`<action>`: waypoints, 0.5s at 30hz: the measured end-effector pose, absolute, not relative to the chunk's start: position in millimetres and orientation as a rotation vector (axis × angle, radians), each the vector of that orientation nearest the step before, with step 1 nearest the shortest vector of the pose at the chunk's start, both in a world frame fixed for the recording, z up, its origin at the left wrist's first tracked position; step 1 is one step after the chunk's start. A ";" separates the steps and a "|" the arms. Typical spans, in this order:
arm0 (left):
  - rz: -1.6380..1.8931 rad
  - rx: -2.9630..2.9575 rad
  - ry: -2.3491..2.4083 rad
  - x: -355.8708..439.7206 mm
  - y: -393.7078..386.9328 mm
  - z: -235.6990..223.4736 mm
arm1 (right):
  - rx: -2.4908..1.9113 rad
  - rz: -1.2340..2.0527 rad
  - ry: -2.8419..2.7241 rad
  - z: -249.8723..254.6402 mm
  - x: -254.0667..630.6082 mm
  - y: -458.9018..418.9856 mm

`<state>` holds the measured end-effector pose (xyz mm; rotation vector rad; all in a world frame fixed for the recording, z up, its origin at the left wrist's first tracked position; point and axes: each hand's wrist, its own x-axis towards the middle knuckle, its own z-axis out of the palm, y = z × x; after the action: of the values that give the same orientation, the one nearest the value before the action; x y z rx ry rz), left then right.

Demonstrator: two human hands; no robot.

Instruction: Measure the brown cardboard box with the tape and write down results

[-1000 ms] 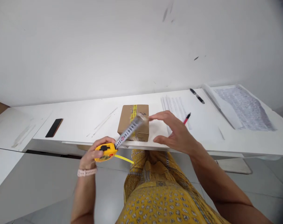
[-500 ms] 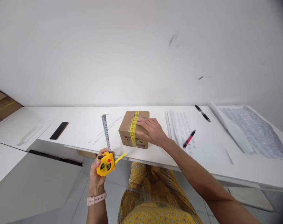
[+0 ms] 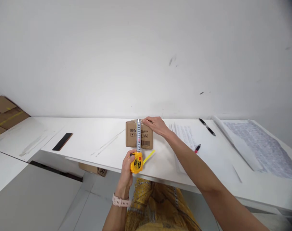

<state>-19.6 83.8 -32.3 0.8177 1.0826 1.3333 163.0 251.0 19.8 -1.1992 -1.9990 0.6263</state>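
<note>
A small cardboard box (image 3: pixel 146 136) stands on the white desk with a printed, barcoded side facing me. My left hand (image 3: pixel 126 168) is closed around a yellow tape measure (image 3: pixel 136 163) just below the box's front. From it the extended metal blade (image 3: pixel 139 138) runs up across the printed side to the top edge. My right hand (image 3: pixel 157 124) is at that top edge, its fingertips together beside the blade's end. Whether they pinch the blade or press it on the box is hard to make out. A yellow strap (image 3: pixel 149 156) sticks out from the tape measure.
A black flat bar (image 3: pixel 62 141) lies left on the desk (image 3: pixel 88 128). Right of the box are printed sheets (image 3: pixel 188 134), a red-and-black pen (image 3: pixel 197 148), a black pen (image 3: pixel 207 127) and an open booklet (image 3: pixel 263 147). Boxes (image 3: pixel 8 117) are stacked far left.
My left hand has brought the tape measure right, laying its blade against the box. The box now shows its printed side. My right hand has shifted to the top edge at the blade's end.
</note>
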 end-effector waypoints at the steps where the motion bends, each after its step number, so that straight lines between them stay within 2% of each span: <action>1: 1.330 0.816 1.091 -19.3 84.3 -33.0 | -1.203 0.641 -1.985 19.1 163.1 251.7; 15: 1.305 0.708 1.019 -21.1 85.5 -52.9 | -1.309 0.704 -1.983 30.2 161.1 246.7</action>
<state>-21.1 85.5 -52.9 0.7082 1.0189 1.3051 161.1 246.7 30.2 -1.3093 -1.9831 0.7037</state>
